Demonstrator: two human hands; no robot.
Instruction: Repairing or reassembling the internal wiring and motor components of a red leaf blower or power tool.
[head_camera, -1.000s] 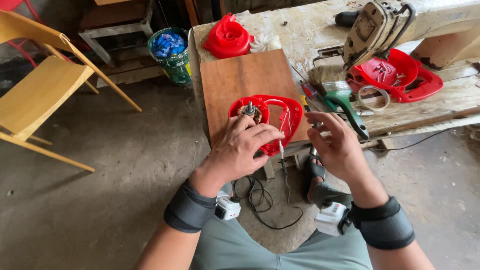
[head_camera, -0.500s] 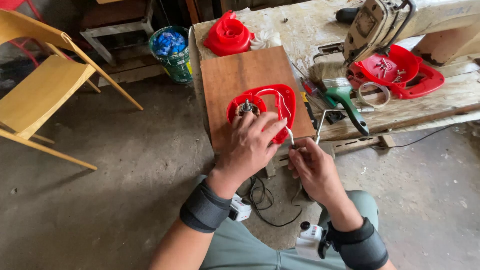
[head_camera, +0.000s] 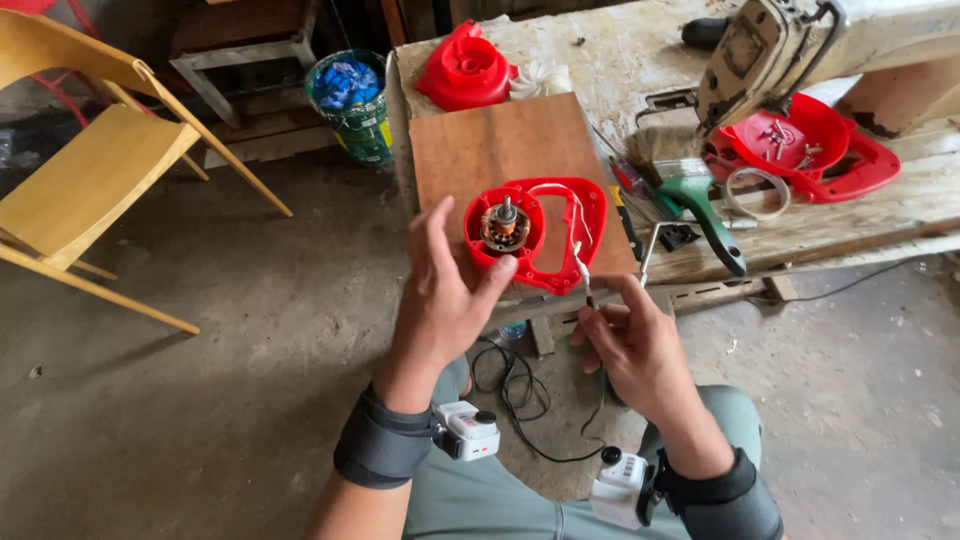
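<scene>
A red plastic motor housing (head_camera: 560, 240) with a copper-wound motor (head_camera: 503, 227) in its round part lies on a brown wooden board (head_camera: 500, 145). My left hand (head_camera: 440, 300) is spread, thumb touching the housing's lower left edge. My right hand (head_camera: 625, 340) pinches the end of a white wire (head_camera: 577, 255) that runs out of the housing, close to the board's front edge.
A green-handled brush (head_camera: 700, 205), a red tray with screws (head_camera: 810, 150), a grey tool body (head_camera: 755, 60) and a red cover (head_camera: 465, 70) lie on the worn workbench (head_camera: 620, 50). A yellow chair (head_camera: 80, 170) and a green bucket (head_camera: 350, 95) stand left. Black cable (head_camera: 510, 390) hangs below.
My left hand has lifted off the motor and spread its fingers. My right hand has dropped lower and now pinches the white wire. The view has shifted slightly.
</scene>
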